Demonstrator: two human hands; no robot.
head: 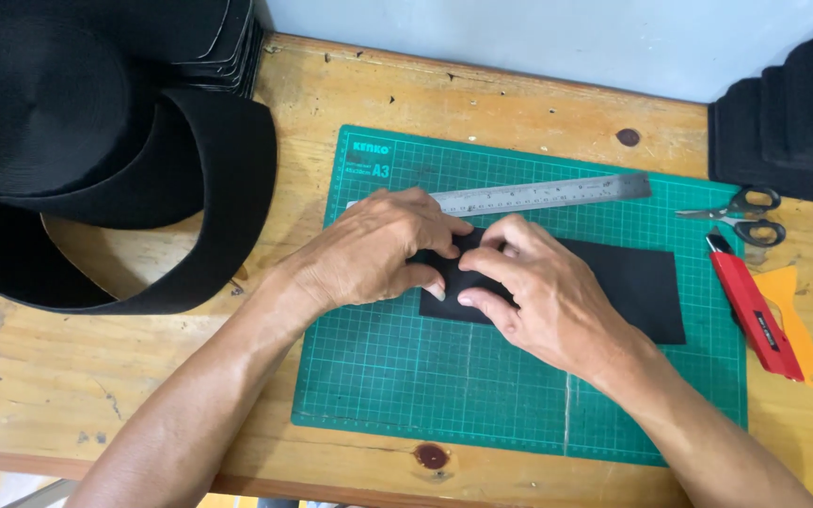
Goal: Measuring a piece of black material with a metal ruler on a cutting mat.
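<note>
A steel ruler (543, 194), scissors (743, 214), a red utility knife (753, 315) and black webbing rolls (96, 160) lie on the wooden table (87, 376).

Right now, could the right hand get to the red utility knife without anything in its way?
Probably yes. The red utility knife lies uncovered on the mat's right edge, beside the right hand, with only flat black material between. That hand is pressing the material, though.

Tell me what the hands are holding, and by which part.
Both the left hand and right hand pinch the black strip at its left end, on the cutting mat.
</note>
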